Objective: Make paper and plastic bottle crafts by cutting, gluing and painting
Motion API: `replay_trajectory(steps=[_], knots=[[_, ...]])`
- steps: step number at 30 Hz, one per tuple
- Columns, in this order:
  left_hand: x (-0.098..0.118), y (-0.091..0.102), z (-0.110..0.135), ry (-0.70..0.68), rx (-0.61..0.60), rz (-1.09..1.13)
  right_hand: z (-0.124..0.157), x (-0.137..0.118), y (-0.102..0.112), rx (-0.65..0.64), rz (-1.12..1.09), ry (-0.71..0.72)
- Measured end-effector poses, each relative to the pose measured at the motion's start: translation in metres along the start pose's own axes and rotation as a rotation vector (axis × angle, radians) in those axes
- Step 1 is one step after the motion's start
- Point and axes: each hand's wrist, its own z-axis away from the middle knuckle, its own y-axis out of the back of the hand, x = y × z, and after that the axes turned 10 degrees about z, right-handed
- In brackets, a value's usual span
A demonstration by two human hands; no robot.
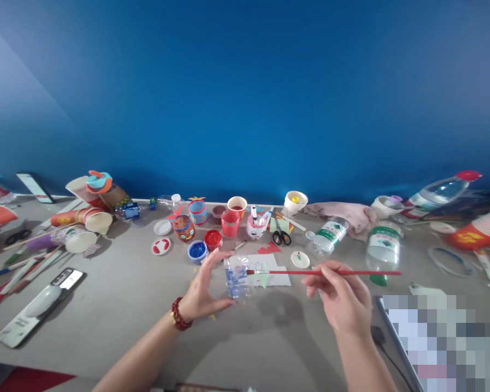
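My left hand (204,291), with a dark red bead bracelet on its wrist, grips a clear plastic bottle piece (237,277) between thumb and fingers. Streaks of blue paint cover part of its side. In my right hand (343,296) is a thin red paintbrush (298,272), held level, its bristle end at the right side of the bottle piece; whether the bristles touch it I cannot tell. Just behind stand open pots of blue paint (198,250) and red paint (213,239). A white paper sheet (280,279) lies beyond the bottle piece.
Black scissors (281,237), a cup of markers (256,226), a red cup (230,223) and decorated small cups line the back. Cut green-label bottles (330,237) stand right, near a blurred-out screen (436,343). A phone (41,307), brushes and paper cups (81,239) lie left.
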Motion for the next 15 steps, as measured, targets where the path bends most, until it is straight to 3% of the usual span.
replay_trajectory(steps=[4,11,15], knots=[[-0.001,0.0,0.002,0.017,0.005,0.027,0.001,0.003,-0.008,-0.107,0.014,-0.033],[-0.003,0.001,0.002,0.037,0.011,0.067,-0.004,0.01,0.005,0.008,0.018,-0.007],[0.001,-0.002,-0.002,0.01,0.009,0.063,-0.001,0.009,-0.003,-0.068,0.012,-0.01]])
